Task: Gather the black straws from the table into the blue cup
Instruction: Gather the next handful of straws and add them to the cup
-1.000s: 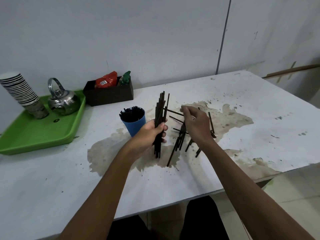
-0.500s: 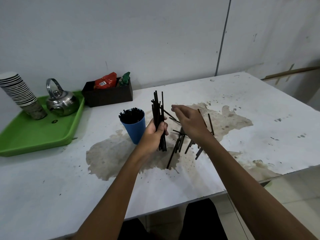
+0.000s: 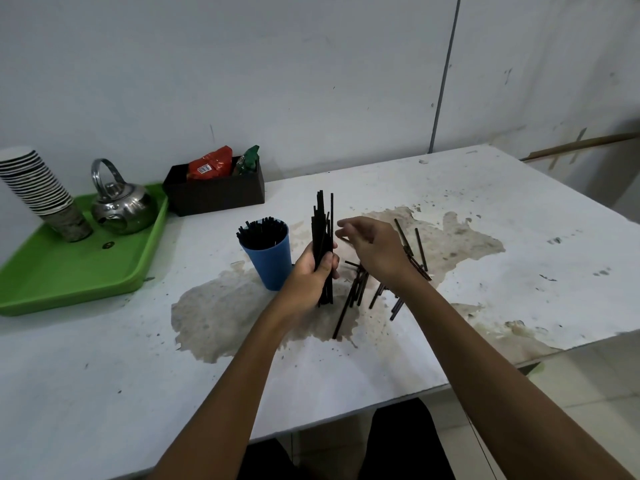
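My left hand point(image 3: 311, 271) grips an upright bundle of black straws point(image 3: 323, 223), its lower ends just above the table, right beside the blue cup point(image 3: 273, 268). The cup stands on the table and holds several black straws point(image 3: 261, 232). My right hand point(image 3: 375, 249) hovers just right of the bundle with relaxed, spread fingers reaching toward it, and I see nothing held in it. Several loose black straws point(image 3: 358, 289) lie on the stained patch below and behind my right wrist, with a few more farther right point(image 3: 420, 247).
A green tray point(image 3: 83, 278) at the left carries a metal kettle point(image 3: 121, 206) and a stack of paper cups point(image 3: 38, 188). A black box with snack packets point(image 3: 214, 194) sits against the wall. The white table point(image 3: 519, 271) ends close at my front right.
My left hand has turned the bundle upright and brought it nearer the cup. My right hand moved left from the loose straws to the bundle, and its fingers have spread.
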Demonstrator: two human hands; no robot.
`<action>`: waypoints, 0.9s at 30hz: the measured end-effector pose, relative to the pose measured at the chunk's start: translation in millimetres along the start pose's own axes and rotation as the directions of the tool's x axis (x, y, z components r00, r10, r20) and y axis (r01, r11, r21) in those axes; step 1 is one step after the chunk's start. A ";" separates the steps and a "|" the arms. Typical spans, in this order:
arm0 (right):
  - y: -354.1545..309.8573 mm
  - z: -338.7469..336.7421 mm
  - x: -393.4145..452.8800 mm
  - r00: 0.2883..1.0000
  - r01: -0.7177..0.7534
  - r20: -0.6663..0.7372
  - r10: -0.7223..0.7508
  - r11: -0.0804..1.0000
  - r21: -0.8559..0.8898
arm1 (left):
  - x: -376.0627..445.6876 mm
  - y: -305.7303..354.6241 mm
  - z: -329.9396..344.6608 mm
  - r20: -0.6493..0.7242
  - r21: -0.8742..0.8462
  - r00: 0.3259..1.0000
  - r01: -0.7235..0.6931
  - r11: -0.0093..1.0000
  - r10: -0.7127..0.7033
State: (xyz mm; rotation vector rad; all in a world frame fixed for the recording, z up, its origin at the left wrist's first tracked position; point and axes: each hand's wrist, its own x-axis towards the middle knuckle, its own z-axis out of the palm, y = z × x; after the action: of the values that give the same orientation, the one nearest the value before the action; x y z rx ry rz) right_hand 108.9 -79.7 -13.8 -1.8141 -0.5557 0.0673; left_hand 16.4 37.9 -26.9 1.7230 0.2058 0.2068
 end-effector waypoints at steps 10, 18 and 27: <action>-49.4 -4.7 -1.4 0.990 -0.102 0.126 0.058 0.921 0.376 | -10.9 -18.2 16.8 0.011 0.133 1.000 -0.020 0.991 0.019; -50.2 -4.1 2.1 0.967 -0.140 0.248 0.061 0.939 0.316 | -16.1 -21.5 19.5 -0.089 -0.060 0.996 -0.004 0.998 -0.001; -50.0 -0.9 5.1 0.932 -0.352 0.308 0.191 0.685 0.638 | -18.1 -28.6 19.1 -0.159 -0.025 0.987 0.008 1.000 -0.012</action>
State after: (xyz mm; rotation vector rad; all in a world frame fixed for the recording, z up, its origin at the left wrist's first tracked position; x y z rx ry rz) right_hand 96.9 -68.0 33.7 -1.1349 -0.3325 0.6150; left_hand 3.2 19.7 -58.5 1.6821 0.3280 0.3387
